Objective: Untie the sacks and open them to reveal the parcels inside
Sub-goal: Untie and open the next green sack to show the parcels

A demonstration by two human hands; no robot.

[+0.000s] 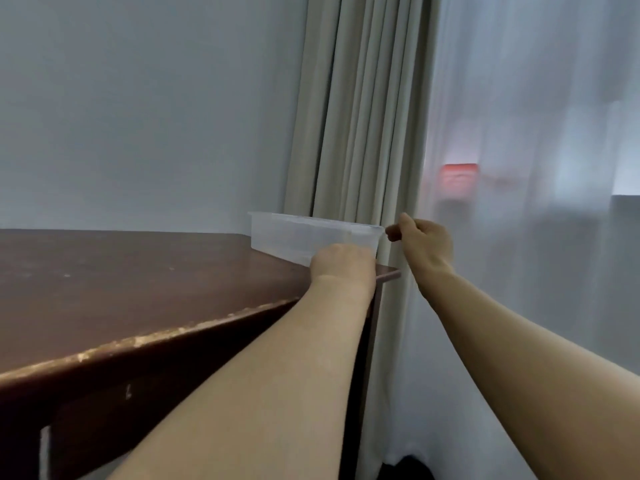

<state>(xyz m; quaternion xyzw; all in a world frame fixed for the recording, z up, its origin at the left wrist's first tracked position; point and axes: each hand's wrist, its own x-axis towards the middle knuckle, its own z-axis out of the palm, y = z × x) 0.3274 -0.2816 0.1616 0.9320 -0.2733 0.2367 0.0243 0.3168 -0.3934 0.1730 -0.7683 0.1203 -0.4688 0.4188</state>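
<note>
Pinching translucent tub [304, 235], right hand [427, 242] — scuffed tabletop [138, 271].

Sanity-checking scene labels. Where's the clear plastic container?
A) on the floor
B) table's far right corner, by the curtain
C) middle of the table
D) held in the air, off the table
B: the clear container sits on the dark table at its far right corner, beside the beige curtain.

Dark glossy wooden table [138, 271] with chipped edge, translucent frosted plastic tray [287, 237], matt pleated cloth curtain [356, 116]
</note>
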